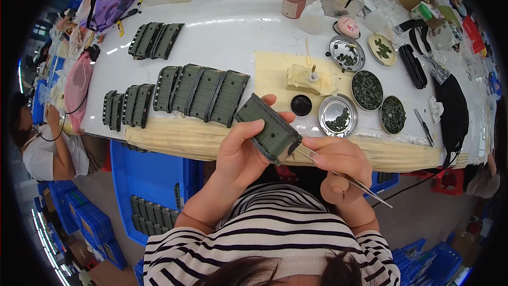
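Observation:
My left hand [241, 145] grips a dark green ridged model part [272, 130], held tilted above the table's front edge with the thumb on its face. In my right hand [341, 159] is a pair of metal tweezers [365, 189], pinched between thumb and fingers. The tips meet the part's right edge, and whether they grip a small piece there is too small to tell. Similar green parts [203, 92] lie in rows to the left. Round tins of small dark green pieces [366, 90] and a metal dish [337, 116] with more pieces stand to the right.
Behind the dish sits a yellowish block [309, 79] with a small nozzle, near a black round pot [301, 105]. A white squeeze bottle [312, 17] stands farther back. A craft knife [424, 127] lies at right. Below the table's left is a blue crate [151, 180]; a co-worker [53, 148] sits at far left.

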Motion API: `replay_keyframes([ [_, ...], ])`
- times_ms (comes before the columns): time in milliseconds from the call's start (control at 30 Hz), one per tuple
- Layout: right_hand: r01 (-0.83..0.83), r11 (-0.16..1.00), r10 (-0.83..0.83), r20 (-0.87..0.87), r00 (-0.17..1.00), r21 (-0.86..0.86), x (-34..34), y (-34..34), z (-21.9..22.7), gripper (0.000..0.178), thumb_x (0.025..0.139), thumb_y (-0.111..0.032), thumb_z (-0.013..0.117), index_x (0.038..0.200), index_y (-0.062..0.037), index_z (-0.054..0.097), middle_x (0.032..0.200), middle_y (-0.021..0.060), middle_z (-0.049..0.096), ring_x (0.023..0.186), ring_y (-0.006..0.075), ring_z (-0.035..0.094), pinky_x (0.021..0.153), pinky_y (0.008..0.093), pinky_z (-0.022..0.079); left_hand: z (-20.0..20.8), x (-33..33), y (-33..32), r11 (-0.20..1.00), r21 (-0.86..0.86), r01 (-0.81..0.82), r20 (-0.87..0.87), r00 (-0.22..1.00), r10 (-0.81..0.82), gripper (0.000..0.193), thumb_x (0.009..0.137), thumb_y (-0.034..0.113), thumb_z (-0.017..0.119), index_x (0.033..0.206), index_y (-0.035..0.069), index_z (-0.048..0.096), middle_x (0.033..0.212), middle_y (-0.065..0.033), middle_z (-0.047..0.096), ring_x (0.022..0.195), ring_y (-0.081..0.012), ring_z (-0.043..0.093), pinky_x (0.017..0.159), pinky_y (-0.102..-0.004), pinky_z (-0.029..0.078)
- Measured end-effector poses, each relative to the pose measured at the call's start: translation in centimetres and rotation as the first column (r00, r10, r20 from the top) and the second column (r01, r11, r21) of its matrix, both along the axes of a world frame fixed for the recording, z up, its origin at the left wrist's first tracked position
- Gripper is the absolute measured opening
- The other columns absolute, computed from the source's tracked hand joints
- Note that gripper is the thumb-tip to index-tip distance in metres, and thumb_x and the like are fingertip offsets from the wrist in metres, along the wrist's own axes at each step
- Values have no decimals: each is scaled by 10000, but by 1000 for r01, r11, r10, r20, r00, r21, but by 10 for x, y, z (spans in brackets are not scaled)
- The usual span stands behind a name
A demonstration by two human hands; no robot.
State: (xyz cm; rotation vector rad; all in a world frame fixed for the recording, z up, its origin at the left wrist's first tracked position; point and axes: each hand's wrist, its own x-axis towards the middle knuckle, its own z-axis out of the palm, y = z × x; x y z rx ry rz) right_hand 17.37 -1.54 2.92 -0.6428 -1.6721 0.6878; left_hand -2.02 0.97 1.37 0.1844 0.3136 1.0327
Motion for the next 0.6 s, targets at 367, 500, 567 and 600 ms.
replay_keyframes([
  [367, 118, 978, -139, 117, 983, 171, -3, 0, 20, 379, 903, -398, 535, 972, -31, 603, 829, 111, 629, 824, 301, 679, 666, 333, 549, -2, 0, 7, 969, -197, 149, 457, 888, -44, 643, 836, 598, 529, 1230, 90, 516, 1146, -158, 595, 1050, -238, 618, 773, -277, 598],
  [500, 71, 972, -99, 115, 988, 224, -4, 2, 21, 353, 805, -303, 692, 994, -7, 651, 877, 122, 646, 858, 306, 683, 701, 334, 573, 0, 2, 8, 947, -255, 194, 573, 820, -14, 760, 812, 535, 636, 1270, -35, 431, 1103, -152, 478, 910, -195, 601, 836, -279, 584],
  [567, 64, 971, -95, 124, 988, 230, -7, 2, 23, 353, 812, -317, 683, 988, -13, 655, 870, 117, 645, 854, 300, 684, 700, 330, 576, -2, 2, 9, 943, -255, 214, 590, 807, -24, 755, 810, 513, 653, 1260, -52, 431, 1110, -156, 482, 913, -200, 602, 846, -281, 582],
  [600, 58, 972, -89, 128, 988, 226, -8, 3, 23, 353, 817, -324, 677, 986, -15, 657, 868, 116, 644, 856, 300, 684, 700, 329, 576, -3, 2, 9, 941, -259, 218, 591, 807, -24, 753, 808, 510, 657, 1254, -54, 435, 1109, -156, 483, 911, -200, 604, 845, -280, 582],
])
